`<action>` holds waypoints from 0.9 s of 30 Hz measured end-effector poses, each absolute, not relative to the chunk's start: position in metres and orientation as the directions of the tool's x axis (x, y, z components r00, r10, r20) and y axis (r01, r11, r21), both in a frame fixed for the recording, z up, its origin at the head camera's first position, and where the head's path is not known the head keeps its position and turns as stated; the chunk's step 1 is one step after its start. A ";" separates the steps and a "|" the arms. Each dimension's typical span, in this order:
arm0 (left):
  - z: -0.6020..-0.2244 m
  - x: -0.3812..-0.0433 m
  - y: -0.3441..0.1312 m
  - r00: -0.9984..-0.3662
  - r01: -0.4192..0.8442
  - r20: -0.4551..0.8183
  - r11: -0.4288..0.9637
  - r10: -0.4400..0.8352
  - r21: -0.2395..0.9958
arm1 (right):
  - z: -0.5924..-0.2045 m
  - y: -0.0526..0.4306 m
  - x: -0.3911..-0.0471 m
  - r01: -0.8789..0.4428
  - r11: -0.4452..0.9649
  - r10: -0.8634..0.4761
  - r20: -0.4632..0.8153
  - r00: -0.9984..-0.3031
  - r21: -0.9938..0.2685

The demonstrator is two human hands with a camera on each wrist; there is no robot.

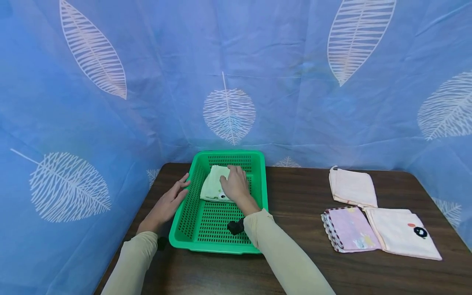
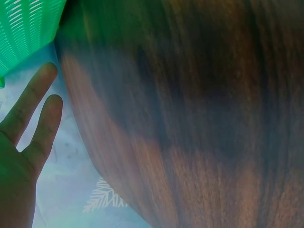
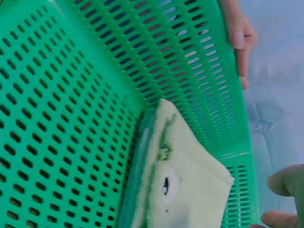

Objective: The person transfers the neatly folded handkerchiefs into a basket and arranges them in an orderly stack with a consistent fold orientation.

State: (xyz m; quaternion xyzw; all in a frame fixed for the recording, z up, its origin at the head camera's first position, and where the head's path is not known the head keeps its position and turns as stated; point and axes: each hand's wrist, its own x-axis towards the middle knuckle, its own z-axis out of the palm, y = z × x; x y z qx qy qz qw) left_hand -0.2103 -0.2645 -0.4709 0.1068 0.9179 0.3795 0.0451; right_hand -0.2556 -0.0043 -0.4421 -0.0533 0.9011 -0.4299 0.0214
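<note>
Inside the green plastic basket [image 1: 217,248] lies a folded pale green towel [image 1: 211,186] with a small cartoon eye. The right wrist view shows the pale green towel [image 3: 190,175] against a darker teal cloth layer [image 3: 137,175]. My right hand [image 1: 236,184] is over the towel's right part, its fingers extended and gripping nothing visible; whether they touch the cloth is unclear. Along the basket's left side my left hand [image 1: 167,205] has its fingers spread and fairly straight, fingertips at the rim. Two of its fingers [image 2: 45,118] show in the left wrist view.
To the right on the dark wooden table [image 1: 295,205] lie a folded pinkish-white cloth [image 1: 352,186], a lilac cloth with a checked edge [image 1: 352,229] and a white cloth with a cartoon eye [image 1: 402,235]. A blue leaf-printed curtain [image 1: 177,102] surrounds the table.
</note>
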 end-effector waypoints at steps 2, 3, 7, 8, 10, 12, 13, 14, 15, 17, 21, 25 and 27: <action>-0.471 -0.210 -0.264 -0.973 0.162 -0.002 0.689 0.232 0.707 | -0.439 -0.003 -0.256 -0.073 0.607 -0.124 -0.003 -0.992 -0.791; -0.470 -0.209 -0.264 -0.973 0.162 -0.002 0.687 0.231 0.709 | -0.438 -0.001 -0.256 -0.067 0.597 -0.128 -0.013 -0.992 -0.799; -0.470 -0.209 -0.263 -0.973 0.162 -0.001 0.690 0.229 0.706 | -0.435 0.003 -0.256 -0.046 0.586 -0.138 -0.043 -0.990 -0.809; -0.470 -0.209 -0.263 -0.974 0.161 -0.001 0.691 0.228 0.704 | -0.434 0.004 -0.256 -0.044 0.588 -0.139 -0.047 -0.989 -0.808; -0.470 -0.210 -0.264 -0.973 0.163 -0.002 0.693 0.230 0.702 | -0.432 0.006 -0.255 -0.050 0.595 -0.145 -0.046 -0.988 -0.802; -0.471 -0.210 -0.264 -0.973 0.162 -0.002 0.692 0.230 0.703 | -0.430 0.007 -0.255 -0.062 0.601 -0.150 -0.036 -0.988 -0.796; -0.471 -0.210 -0.264 -0.973 0.164 0.000 0.693 0.231 0.702 | -0.428 0.008 -0.255 -0.071 0.606 -0.154 -0.030 -0.988 -0.792; -0.471 -0.210 -0.264 -0.973 0.165 0.000 0.693 0.231 0.701 | -0.426 0.009 -0.255 -0.081 0.610 -0.160 -0.022 -0.987 -0.788; -0.471 -0.210 -0.264 -0.973 0.165 0.002 0.693 0.230 0.702 | -0.424 0.009 -0.255 -0.092 0.614 -0.168 -0.016 -0.986 -0.784; -0.471 -0.210 -0.263 -0.973 0.166 0.004 0.695 0.229 0.699 | -0.420 0.011 -0.253 -0.115 0.623 -0.184 -0.002 -0.983 -0.774; -0.470 -0.210 -0.263 -0.974 0.166 0.004 0.697 0.228 0.698 | -0.412 0.014 -0.250 -0.154 0.644 -0.225 0.007 -0.974 -0.749; -0.470 -0.209 -0.262 -0.974 0.160 0.001 0.691 0.225 0.705 | -0.405 0.018 -0.247 -0.178 0.676 -0.256 -0.002 -0.967 -0.715; -0.470 -0.209 -0.262 -0.975 0.160 0.001 0.691 0.224 0.705 | -0.402 0.019 -0.245 -0.186 0.689 -0.267 -0.006 -0.964 -0.701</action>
